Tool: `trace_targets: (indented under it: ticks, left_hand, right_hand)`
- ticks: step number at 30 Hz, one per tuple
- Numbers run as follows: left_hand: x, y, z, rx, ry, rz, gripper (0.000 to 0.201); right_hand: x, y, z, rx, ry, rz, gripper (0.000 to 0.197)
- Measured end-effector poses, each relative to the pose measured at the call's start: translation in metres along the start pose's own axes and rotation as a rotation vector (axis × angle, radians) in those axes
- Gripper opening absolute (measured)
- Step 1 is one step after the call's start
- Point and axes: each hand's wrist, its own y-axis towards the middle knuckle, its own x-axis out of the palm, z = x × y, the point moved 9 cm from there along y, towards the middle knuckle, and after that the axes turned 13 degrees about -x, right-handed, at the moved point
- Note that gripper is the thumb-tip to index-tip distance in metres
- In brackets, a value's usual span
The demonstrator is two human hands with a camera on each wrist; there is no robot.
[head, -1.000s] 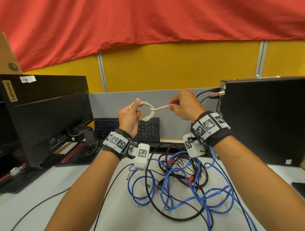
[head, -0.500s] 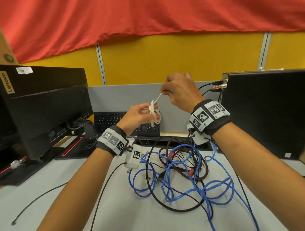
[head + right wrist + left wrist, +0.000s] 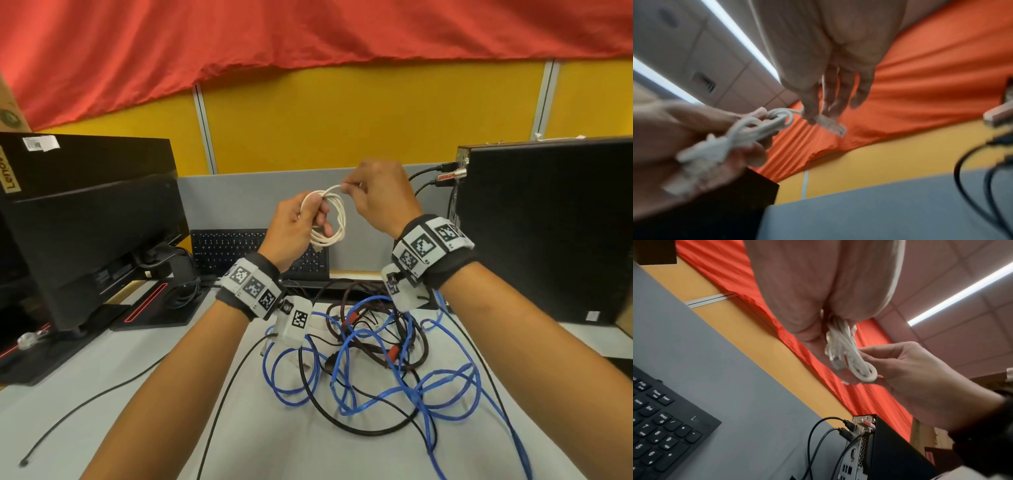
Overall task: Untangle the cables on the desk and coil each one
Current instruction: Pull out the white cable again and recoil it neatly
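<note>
We note first the desk (image 3: 102, 404), flanked by a black monitor (image 3: 85, 222) on the left and a black computer tower (image 3: 548, 233) on the right, with a keyboard (image 3: 226, 250) leaning against the grey partition behind. Most of the task remains, in our judgement: a tangle of blue cable (image 3: 373, 377), black cable (image 3: 342, 421) and dark brown cable (image 3: 404, 346) lies interlaced on the desk below the wrists, and nothing there looks coiled. Only the white cable (image 3: 334, 219) is nearly coiled, held in the air above the keyboard. The left hand (image 3: 294, 229) grips its gathered loops with curled fingers; the right hand (image 3: 380, 198) pinches the free end between thumb and fingertips, its connector (image 3: 831, 125) still outside the coil.
</note>
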Motion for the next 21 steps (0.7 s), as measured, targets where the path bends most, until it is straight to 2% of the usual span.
trace_targets:
  ticks: [2, 5, 8, 11, 14, 18, 21]
  left_hand:
    - [-0.001, -0.001, 0.0, 0.011, 0.023, 0.078, 0.032]
    - [-0.007, -0.001, 0.003, 0.036, 0.104, 0.225, 0.034]
    - [-0.008, -0.002, 0.009, 0.078, 0.247, 0.336, 0.041]
    - [-0.001, -0.006, 0.016, 0.141, 0.312, 0.338, 0.038]
    - [-0.003, -0.006, 0.016, 0.161, 0.349, 0.31, 0.036]
    - [-0.004, -0.01, 0.016, 0.208, 0.416, 0.262, 0.032]
    - [-0.001, -0.01, 0.015, 0.212, 0.449, 0.247, 0.032]
  right_hand:
    - [0.013, -0.006, 0.011, 0.109, 0.236, -0.027, 0.026]
    - [0.024, -0.017, 0.017, 0.237, 0.586, 0.017, 0.027]
    - [0.027, -0.021, 0.012, 0.26, 0.701, 0.03, 0.012]
    - [0.028, -0.026, 0.015, 0.314, 0.759, 0.055, 0.027]
    - [0.03, -0.028, 0.016, 0.352, 0.954, 0.027, 0.014]
    - [0.044, -0.035, 0.005, 0.329, 1.158, -0.171, 0.01]
    - [0.055, -0.042, 0.004, 0.337, 1.102, -0.167, 0.012]
